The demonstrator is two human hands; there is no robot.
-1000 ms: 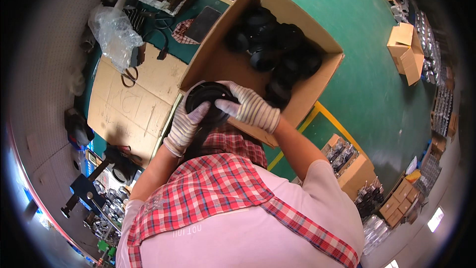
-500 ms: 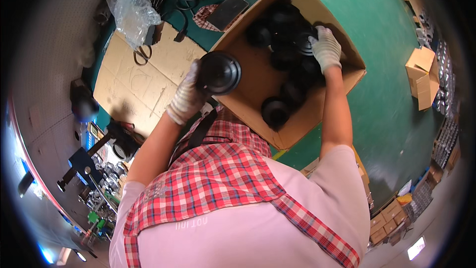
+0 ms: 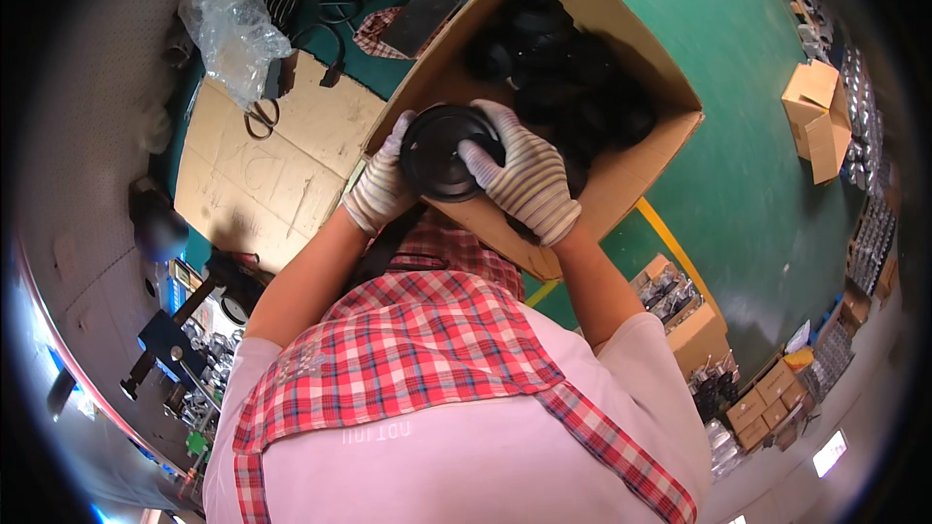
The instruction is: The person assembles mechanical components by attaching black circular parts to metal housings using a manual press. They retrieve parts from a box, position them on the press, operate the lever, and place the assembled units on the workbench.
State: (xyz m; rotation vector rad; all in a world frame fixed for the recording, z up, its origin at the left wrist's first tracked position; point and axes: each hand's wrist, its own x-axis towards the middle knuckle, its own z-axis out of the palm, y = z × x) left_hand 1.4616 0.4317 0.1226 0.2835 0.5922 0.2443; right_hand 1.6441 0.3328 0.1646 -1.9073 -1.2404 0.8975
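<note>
Both my hands, in striped knit work gloves, are together over the near left side of an open cardboard box (image 3: 621, 189). A black round flanged part (image 3: 432, 160) is between them. My left hand (image 3: 383, 182) grips its left edge with the fingers wrapped behind. My right hand (image 3: 529, 175) closes over its right side, thumb on the face and fingers around the far rim. I cannot tell whether a second black part is under the right palm. Several similar black round parts (image 3: 544, 44) lie loose in the box, dark and overlapping.
Left of the box lies a flat cardboard sheet (image 3: 262, 175) with scissors (image 3: 260, 119) and a clear plastic bag (image 3: 233, 34) at its far edge. A phone (image 3: 422, 17) rests on checked cloth. Another open carton (image 3: 817, 116) stands on the green floor (image 3: 738, 204) at right.
My right hand has come back from the parts at the box's far right to the black part in my left hand. The left hand has shifted slightly right.
</note>
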